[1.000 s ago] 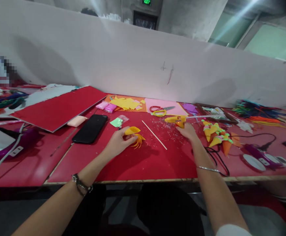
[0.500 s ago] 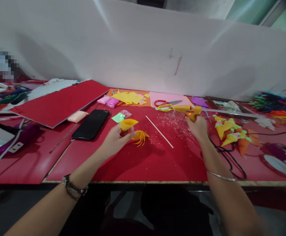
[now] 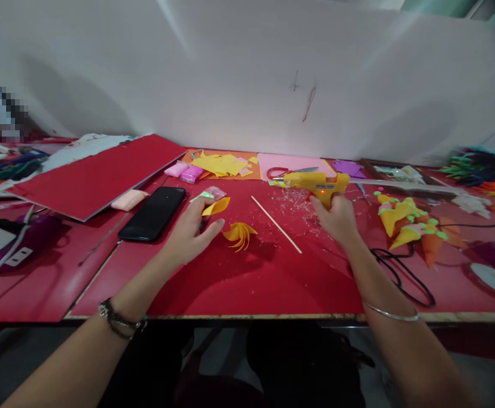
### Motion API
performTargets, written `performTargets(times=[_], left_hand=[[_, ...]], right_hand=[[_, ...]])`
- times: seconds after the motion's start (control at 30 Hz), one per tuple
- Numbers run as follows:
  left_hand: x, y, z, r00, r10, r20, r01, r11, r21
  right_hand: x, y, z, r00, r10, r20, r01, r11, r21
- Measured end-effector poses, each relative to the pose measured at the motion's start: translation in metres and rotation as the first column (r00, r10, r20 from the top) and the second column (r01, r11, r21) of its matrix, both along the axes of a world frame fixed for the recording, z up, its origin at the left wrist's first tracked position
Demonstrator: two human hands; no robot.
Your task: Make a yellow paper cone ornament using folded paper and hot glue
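My left hand point(image 3: 191, 233) is closed around a rolled yellow piece point(image 3: 216, 207) of paper or foam sheet, its open rim showing between fingers and thumb. Just to the right of that thumb, a yellow-orange fringed piece point(image 3: 240, 234) with curled strips lies on the red table. My right hand point(image 3: 336, 218) grips a yellow hot glue gun point(image 3: 313, 182) by its handle, the nozzle aimed left and a small red light lit. Between both hands a thin wooden stick point(image 3: 276, 225) rests on the table, and fine glue strands are scattered behind it.
To the left lie a black phone point(image 3: 152, 214) and a large red board point(image 3: 102, 175). Red-handled scissors point(image 3: 279, 173) and yellow scraps point(image 3: 219, 164) lie at the back. On the right are small cone-shaped crafts point(image 3: 409, 226) and a black cord point(image 3: 400, 277). A white wall point(image 3: 230, 85) stands behind.
The rolled yellow piece has tipped and shifted slightly left and up with my left hand. The glue gun has come slightly closer and to the left. The camera view has shifted a little.
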State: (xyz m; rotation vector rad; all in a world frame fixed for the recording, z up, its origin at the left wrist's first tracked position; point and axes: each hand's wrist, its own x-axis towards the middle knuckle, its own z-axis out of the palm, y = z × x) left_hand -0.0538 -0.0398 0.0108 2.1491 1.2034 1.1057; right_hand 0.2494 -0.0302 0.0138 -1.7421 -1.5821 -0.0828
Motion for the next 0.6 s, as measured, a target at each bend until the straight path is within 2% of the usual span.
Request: performTargets(times=[0.1, 0.23, 0.37, 0.47, 0.6], left_hand=[[-0.008, 0.005, -0.001, 0.989, 0.002, -0.15, 0.01, 0.997, 0.078], [-0.011, 0.009, -0.003, 0.959, 0.007, -0.282, 0.022, 0.995, 0.099], [-0.007, 0.009, -0.006, 0.926, -0.001, -0.377, 0.038, 0.995, 0.09], [-0.004, 0.009, -0.008, 0.911, -0.018, -0.411, 0.051, 0.996, 0.069], [-0.003, 0.007, -0.009, 0.907, -0.054, -0.418, 0.097, 0.992, 0.08]], right_hand=[[-0.01, -0.005, 0.003, 0.987, 0.13, -0.091, -0.135, 0.989, -0.055], [-0.024, -0.012, 0.001, 0.896, 0.282, -0.342, -0.342, 0.931, -0.128], [-0.037, -0.016, -0.005, 0.879, 0.362, -0.311, -0.405, 0.911, -0.084], [-0.044, -0.018, -0.008, 0.854, 0.416, -0.312, -0.466, 0.879, -0.104], [-0.047, -0.018, -0.011, 0.854, 0.401, -0.332, -0.47, 0.868, -0.16]])
